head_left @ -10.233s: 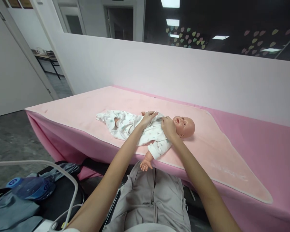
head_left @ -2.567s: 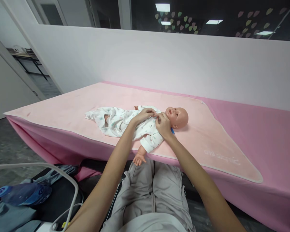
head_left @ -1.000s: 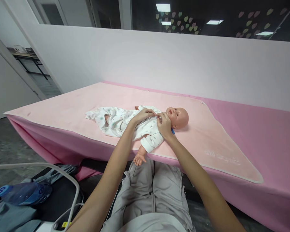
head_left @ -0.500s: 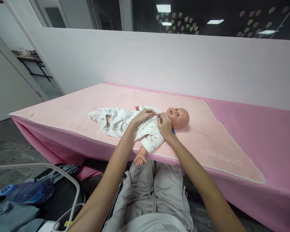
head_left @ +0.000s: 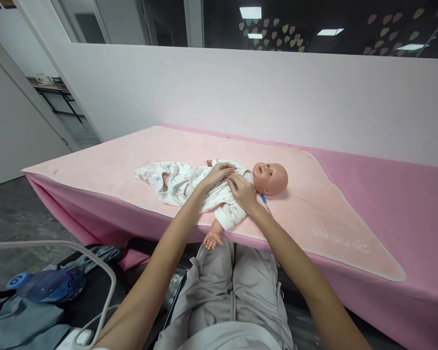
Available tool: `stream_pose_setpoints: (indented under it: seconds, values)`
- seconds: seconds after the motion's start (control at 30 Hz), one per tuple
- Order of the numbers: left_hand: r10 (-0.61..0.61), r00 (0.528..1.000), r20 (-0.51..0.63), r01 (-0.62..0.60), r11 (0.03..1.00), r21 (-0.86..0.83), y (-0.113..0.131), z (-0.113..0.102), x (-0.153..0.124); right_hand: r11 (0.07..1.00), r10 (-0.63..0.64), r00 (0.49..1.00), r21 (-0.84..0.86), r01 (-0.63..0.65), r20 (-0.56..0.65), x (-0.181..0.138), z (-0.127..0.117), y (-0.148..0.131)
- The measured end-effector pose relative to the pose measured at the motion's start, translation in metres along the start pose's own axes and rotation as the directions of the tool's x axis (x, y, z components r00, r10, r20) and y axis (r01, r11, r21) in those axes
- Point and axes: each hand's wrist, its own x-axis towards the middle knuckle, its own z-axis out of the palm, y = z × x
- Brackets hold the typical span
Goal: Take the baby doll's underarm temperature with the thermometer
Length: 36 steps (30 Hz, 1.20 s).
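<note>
A baby doll lies on its back on the pink covered table, its head to the right. It wears a white printed baby romper, with one bare leg part showing through a gap. My left hand is closed on the front of the romper at the chest. Right beside it, my right hand has its fingers bent and pressed together on the same cloth. The fingertips of both hands nearly meet, and the bit of cloth between them is partly hidden. A thin blue-ended stick lies by the doll's neck.
A light pink mat covers much of the table over a darker pink cloth. Behind stands a white wall. At lower left, a water bottle and grey clothing lie on a black chair, beside a pale curved tube.
My right hand has moved from the doll's collar left and down onto the chest, uncovering more of the neck and the blue-ended stick. My left hand stays on the chest.
</note>
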Motion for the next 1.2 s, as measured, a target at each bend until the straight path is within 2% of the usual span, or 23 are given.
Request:
stream_pose_setpoints:
  seconds: [0.13,0.23,0.3,0.4,0.73,0.93,1.2]
  values:
    - [0.003,0.999,-0.05,-0.003,1.0,0.003,-0.003,-0.013,-0.019,0.999,0.035,0.999,0.009,-0.035,0.021,0.001,-0.001,0.001]
    - [0.114,0.989,-0.092,-0.101,0.986,0.136,-0.005,-0.021,-0.034,0.998,0.059,0.998,-0.023,-0.058,0.035,0.0,-0.002,-0.001]
    - [0.181,0.98,-0.086,-0.157,0.961,0.228,-0.005,-0.022,-0.042,0.997,0.065,0.997,-0.043,-0.064,0.028,0.0,-0.002,-0.002]
    - [0.22,0.974,-0.055,-0.194,0.936,0.294,-0.003,-0.02,-0.047,0.996,0.073,0.997,-0.051,-0.073,0.012,0.0,-0.002,-0.002]
    - [0.247,0.969,-0.011,-0.237,0.941,0.241,-0.008,-0.022,-0.046,0.999,0.006,1.0,-0.052,-0.006,0.001,-0.003,0.0,-0.001]
    - [0.107,0.993,-0.048,-0.095,0.976,0.197,-0.003,-0.02,-0.048,0.998,-0.004,1.0,-0.067,0.004,0.012,-0.003,0.0,0.001]
    - [0.126,0.989,-0.072,-0.108,0.972,0.21,-0.003,-0.02,-0.047,0.992,-0.003,0.998,-0.124,0.01,0.056,-0.001,0.0,0.002]
